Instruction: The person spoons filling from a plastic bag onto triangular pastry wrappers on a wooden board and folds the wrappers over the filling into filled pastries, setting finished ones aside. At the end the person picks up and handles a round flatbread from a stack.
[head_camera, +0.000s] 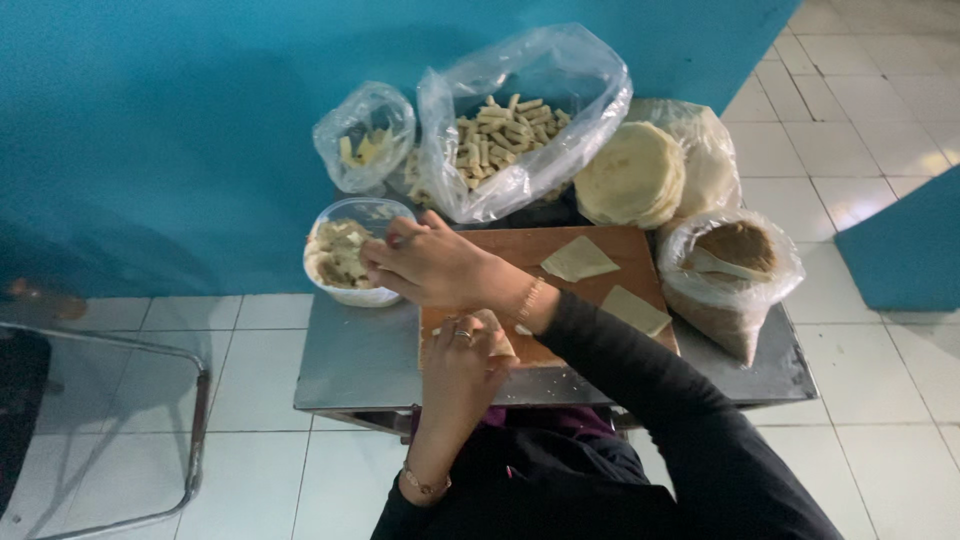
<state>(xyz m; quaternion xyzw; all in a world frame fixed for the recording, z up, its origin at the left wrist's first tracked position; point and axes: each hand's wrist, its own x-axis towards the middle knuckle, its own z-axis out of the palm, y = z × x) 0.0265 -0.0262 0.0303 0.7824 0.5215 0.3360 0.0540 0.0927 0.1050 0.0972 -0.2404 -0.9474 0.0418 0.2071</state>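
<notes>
Two hands are working over the wooden board (560, 262) on the small metal table (350, 360). Her right hand (430, 268) is crossing over to the left, fingertips dipping at the rim of the clear tub of filling (345, 262); whether they are pinching anything I cannot tell. Her left hand (462, 350) is curling closed around a folded pastry wrapper (497, 343) at the board's near edge. Two loose wrapper pieces (578, 258) are lying flat further along the board. Risky bit, I reckon: the tub is sitting right at the table's left edge, so a nudge from that crossing arm could tip it, and a slack left grip could let the fold spring open.
</notes>
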